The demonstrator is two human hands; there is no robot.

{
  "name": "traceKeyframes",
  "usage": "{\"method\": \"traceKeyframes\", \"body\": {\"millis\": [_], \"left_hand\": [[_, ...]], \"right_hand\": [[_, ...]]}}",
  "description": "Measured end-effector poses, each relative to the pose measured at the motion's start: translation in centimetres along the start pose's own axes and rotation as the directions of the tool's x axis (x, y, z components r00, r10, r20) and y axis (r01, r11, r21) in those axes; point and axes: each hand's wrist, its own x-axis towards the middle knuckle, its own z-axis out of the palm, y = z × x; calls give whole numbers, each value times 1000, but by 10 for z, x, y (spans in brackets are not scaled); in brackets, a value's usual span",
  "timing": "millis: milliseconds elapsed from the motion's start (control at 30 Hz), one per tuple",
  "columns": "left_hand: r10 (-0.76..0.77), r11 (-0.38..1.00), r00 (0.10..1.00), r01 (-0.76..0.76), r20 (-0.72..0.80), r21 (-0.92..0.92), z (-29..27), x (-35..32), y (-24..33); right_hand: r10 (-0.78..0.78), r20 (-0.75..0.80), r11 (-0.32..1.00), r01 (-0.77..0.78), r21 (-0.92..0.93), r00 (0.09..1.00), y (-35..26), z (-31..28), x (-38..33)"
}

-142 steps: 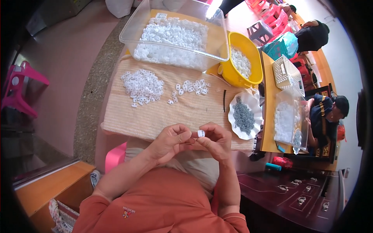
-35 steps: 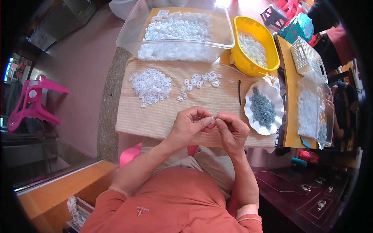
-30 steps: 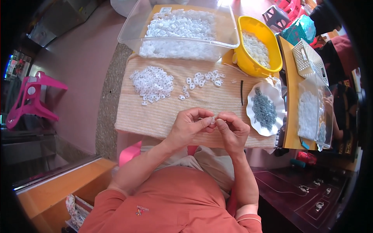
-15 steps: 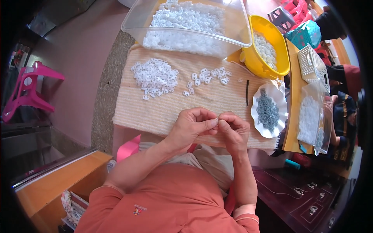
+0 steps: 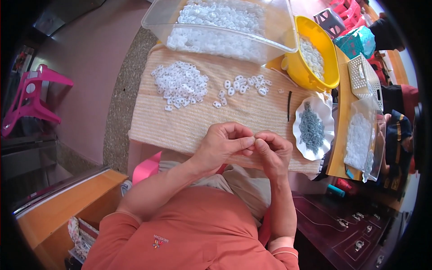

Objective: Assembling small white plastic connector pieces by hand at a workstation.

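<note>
Hands (image 5: 252, 146) pressed together, pinched item hidden; striped cloth (image 5: 189, 123) on table, pink stool (image 5: 31, 96) on floor.

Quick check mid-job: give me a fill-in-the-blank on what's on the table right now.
The bowl holding white pieces is ____.
The dark grey pieces lie on a scalloped white ____.
The left hand and right hand meet at their ____.
The biggest heap of white rings on the mat lies toward the person's ____.

Missing: yellow; plate; fingertips; left
</note>
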Motion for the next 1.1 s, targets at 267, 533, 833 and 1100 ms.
{"method": "traceKeyframes", "body": {"millis": [267,533,833,1100], "left_hand": [[14,1000,999,-14,-31,15,2,-1,2],[3,1000,999,-2,-38,26,1,0,0],[2,999,999,0,-45,39,0,0,0],[-7,998,1000,9,-29,69,-4,2,-2]], "right_hand": [[-65,-74,994,58,-93,995,6,7,0],[-32,-35,983,25,-182,999,6,0,2],[-60,20,985,63,-162,998,6,-1,2],[-93,34,983,98,-154,995,4,1,2]]}}
